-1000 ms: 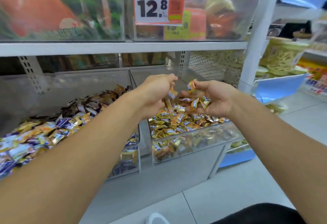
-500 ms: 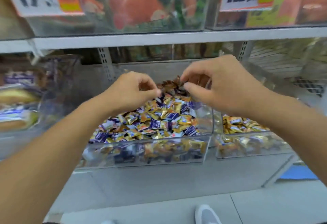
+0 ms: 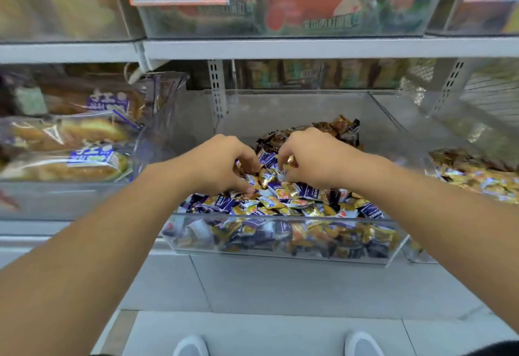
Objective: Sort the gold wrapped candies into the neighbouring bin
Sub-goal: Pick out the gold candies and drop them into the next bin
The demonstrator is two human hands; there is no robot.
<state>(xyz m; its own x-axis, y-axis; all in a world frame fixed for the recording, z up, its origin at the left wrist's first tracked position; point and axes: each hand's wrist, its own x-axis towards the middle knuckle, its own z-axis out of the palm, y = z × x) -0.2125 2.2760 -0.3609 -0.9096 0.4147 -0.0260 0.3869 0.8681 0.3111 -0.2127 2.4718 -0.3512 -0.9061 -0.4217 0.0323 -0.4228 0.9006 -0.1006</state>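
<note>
Picking through the mixed heap is the step in hand, by the look of it: both hands are working in the middle clear acrylic bin (image 3: 280, 243), where gold wrapped candies (image 3: 283, 191) are lying jumbled among purple-and-white wrapped candies (image 3: 224, 203).

Nearest the viewer, the bin's front wall is showing wrappers packed behind it, below and in front of both hands. Just above that, the left hand (image 3: 222, 166) is hovering knuckles-up over the pile with its fingers curled down into the candies; whether it is actually pinching one I cannot tell, since the fingertips are buried among wrappers. Just beside it, the right hand (image 3: 311, 156) is curling its fingers inward, and a gold piece (image 3: 290, 159) is showing at its fingertips, apparently pinched there (only a sliver is peeking out). More gold pieces are lying directly under and between the two hands, touching the purple ones.

Beyond the hands, toward the bin's back, a mound of brown wrapped candies (image 3: 334, 128) is sitting behind the right knuckles.

The neighbouring bin (image 3: 477, 176), already holding gold pieces, is lying well off to the right hand's outer side. The next move is calling for lifting the gathered gold pieces clear without dragging purple ones along, then carrying them rightward over the dividing wall.
</note>
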